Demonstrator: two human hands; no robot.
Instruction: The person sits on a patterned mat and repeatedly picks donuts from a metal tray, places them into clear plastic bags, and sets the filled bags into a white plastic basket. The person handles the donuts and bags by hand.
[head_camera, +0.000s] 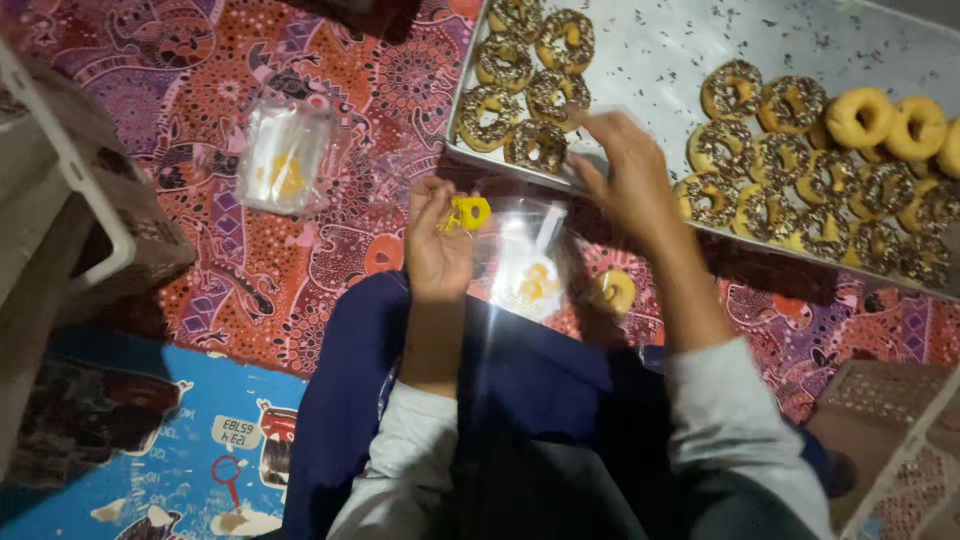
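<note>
My left hand pinches a small yellow twist tie just below the near edge of a metal tray. My right hand reaches over that edge, fingers closed next to a chocolate-sprinkled doughnut; whether it grips anything I cannot tell. A clear plastic bag lies on my lap between the hands. More sprinkled doughnuts and plain glazed ones fill the tray's right side.
A stack of clear plastic bags lies on the red patterned cloth to the left. A roll of tape sits by my right forearm. A white-rimmed basket stands at left, another basket at lower right.
</note>
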